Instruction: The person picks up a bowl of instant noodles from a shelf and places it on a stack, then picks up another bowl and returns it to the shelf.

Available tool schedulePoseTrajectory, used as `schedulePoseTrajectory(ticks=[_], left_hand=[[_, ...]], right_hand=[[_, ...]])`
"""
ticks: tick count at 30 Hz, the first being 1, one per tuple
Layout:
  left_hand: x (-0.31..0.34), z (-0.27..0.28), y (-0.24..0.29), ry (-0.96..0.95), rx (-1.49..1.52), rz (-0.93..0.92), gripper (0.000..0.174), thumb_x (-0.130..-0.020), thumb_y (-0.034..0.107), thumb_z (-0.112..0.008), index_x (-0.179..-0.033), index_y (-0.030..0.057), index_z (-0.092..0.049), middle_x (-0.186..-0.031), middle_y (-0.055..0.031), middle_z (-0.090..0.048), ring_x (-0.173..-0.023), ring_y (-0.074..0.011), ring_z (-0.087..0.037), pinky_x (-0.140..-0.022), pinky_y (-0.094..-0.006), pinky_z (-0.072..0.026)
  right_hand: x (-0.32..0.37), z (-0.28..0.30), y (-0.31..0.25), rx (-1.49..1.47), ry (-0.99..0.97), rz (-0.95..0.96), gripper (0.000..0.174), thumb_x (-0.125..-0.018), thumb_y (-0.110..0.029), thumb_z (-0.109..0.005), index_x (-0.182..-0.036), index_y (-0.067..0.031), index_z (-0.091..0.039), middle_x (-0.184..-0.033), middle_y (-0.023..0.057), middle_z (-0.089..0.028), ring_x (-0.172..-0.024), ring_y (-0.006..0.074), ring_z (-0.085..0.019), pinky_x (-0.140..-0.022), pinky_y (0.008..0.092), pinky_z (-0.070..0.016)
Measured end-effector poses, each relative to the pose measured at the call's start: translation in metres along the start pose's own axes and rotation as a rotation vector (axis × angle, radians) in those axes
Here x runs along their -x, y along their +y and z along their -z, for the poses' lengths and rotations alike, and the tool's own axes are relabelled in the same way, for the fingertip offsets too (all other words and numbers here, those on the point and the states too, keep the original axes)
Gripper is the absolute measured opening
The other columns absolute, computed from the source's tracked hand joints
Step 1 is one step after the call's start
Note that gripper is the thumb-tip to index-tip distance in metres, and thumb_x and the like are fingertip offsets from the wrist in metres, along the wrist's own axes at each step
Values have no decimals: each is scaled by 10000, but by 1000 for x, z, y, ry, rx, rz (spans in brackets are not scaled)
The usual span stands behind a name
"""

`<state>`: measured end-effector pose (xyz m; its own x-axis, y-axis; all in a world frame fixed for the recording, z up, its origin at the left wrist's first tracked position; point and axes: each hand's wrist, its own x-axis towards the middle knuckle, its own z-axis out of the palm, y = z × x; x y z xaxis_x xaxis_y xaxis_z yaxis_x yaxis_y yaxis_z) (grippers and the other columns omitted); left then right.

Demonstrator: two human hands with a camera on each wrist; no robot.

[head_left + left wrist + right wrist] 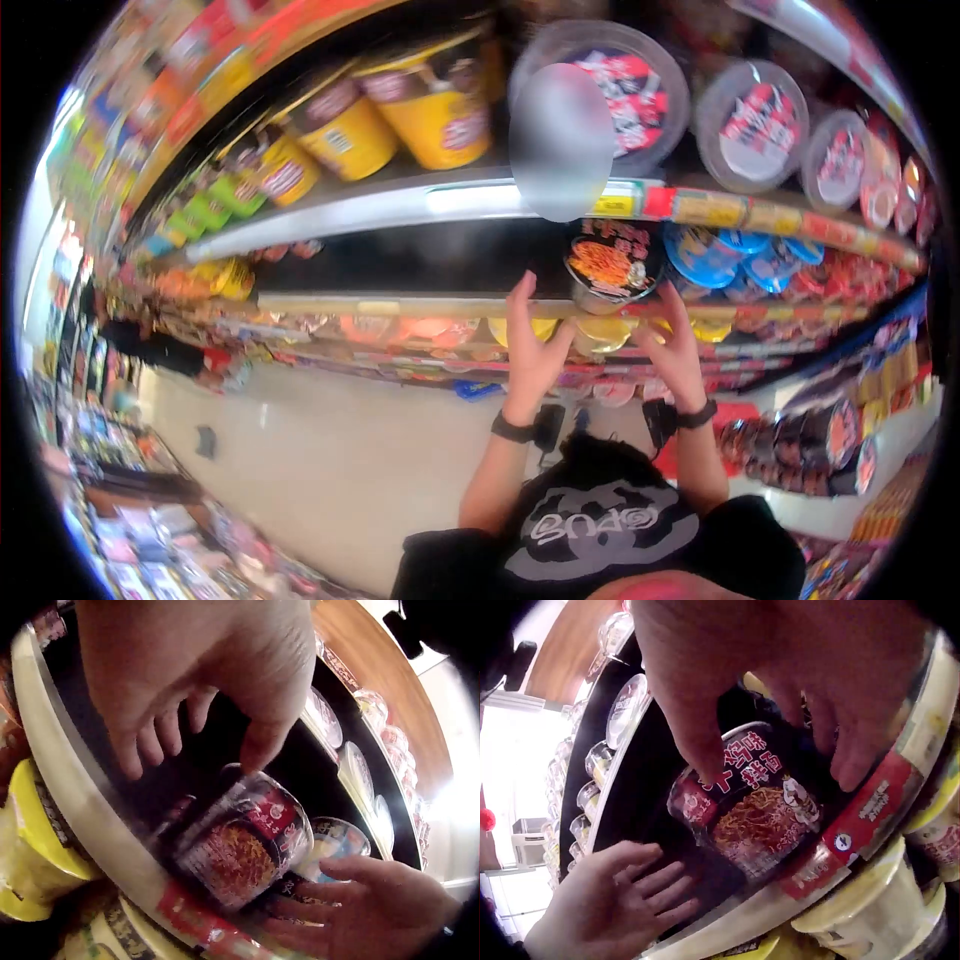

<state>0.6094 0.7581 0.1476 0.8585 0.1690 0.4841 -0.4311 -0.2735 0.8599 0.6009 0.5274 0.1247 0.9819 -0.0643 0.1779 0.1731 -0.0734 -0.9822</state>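
A black instant noodle bowl with a picture of red sauced noodles stands at the front of the middle shelf. My left hand is raised to its left, fingers apart and holding nothing. On the other side my right hand is spread, its fingers close by the bowl's right edge. In the left wrist view the left thumb tip comes right at the top of the noodle bowl. From the right wrist, the right thumb overlaps the upper edge of the noodle bowl, and the other fingers reach past its far side.
Blue-lidded bowls stand right of the black one. Above are yellow tubs and large clear-lidded bowls behind a price rail. Yellow bowls sit on the shelf below. Stacked dark bowls stand at the right.
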Motion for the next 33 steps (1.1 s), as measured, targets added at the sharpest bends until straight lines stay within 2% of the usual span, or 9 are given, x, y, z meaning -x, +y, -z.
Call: schedulePoseTrajectory(ticks=[4,9,12,16,19,22,23,27,33], left_hand=[[32,42,3,32,-66,74,325,-969,32,-602,-1289,7,-653,-1310,-167,-640,-1207,-276,-615,-1022,-344,-477],[87,76,-15,25,-38,213,149,-946,53,-669,-1055,-28,-730,-1043,-123,-744,-955,-264,-704,-870,-327,-533],[110,74,-21,5,-70,162,112,-908,39,-714,-991,-22,-757,-968,-113,-754,-881,-248,-708,-828,-324,-538],[130,59,-11,-126,-27,190,123,-856,35,-774,-969,-15,-778,-936,-118,-747,-881,-224,-703,-823,-323,-536],[147,41,-29,-205,85,317,158,-843,40,-799,-983,-29,-778,-921,-118,-745,-887,-208,-696,-848,-332,-536],[144,22,-50,-361,-34,149,177,-856,43,-793,-1004,-50,-769,-959,-125,-756,-908,-190,-691,-864,-316,-533],[144,17,-37,-407,80,299,187,-868,44,-783,-1016,-68,-761,-998,-135,-762,-947,-175,-689,-887,-305,-527],[141,-18,-3,-536,37,366,165,-883,36,-757,-1002,-79,-756,-998,-132,-760,-958,-184,-693,-896,-317,-523],[141,-86,-23,-729,71,188,140,-876,35,-757,-972,-67,-763,-997,-130,-740,-966,-206,-680,-891,-327,-526]], right_hand=[[29,6,-7,-47,-91,-23,859,-900,-18,-700,-1619,-54,-233,-1578,155,-398,-1284,232,-549,-1040,372,-491],[69,36,8,191,-107,-104,813,-908,-1,-697,-1605,-60,-282,-1499,173,-467,-1219,218,-592,-969,339,-527],[102,44,-4,181,-71,-44,795,-910,-8,-707,-1593,-64,-305,-1462,171,-496,-1193,194,-607,-962,325,-527],[143,64,-26,135,-3,-196,731,-866,-142,-779,-1508,-31,-448,-1407,132,-555,-1261,237,-567,-1022,370,-494],[162,82,-44,427,69,-29,650,-855,-178,-773,-1437,-21,-531,-1365,155,-594,-1232,232,-592,-998,346,-503],[185,110,-39,490,128,-31,621,-861,-158,-780,-1421,-11,-554,-1353,134,-619,-1245,210,-587,-1030,355,-494],[193,118,-42,430,159,-59,624,-866,-166,-777,-1428,-15,-551,-1347,127,-625,-1241,209,-591,-1027,350,-492],[224,142,-71,349,299,-178,555,-863,-182,-780,-1358,-5,-601,-1306,102,-646,-1165,182,-627,-993,336,-510],[265,190,-68,242,516,-173,523,-878,-189,-773,-1343,-13,-611,-1165,105,-694,-999,172,-668,-926,319,-545]])
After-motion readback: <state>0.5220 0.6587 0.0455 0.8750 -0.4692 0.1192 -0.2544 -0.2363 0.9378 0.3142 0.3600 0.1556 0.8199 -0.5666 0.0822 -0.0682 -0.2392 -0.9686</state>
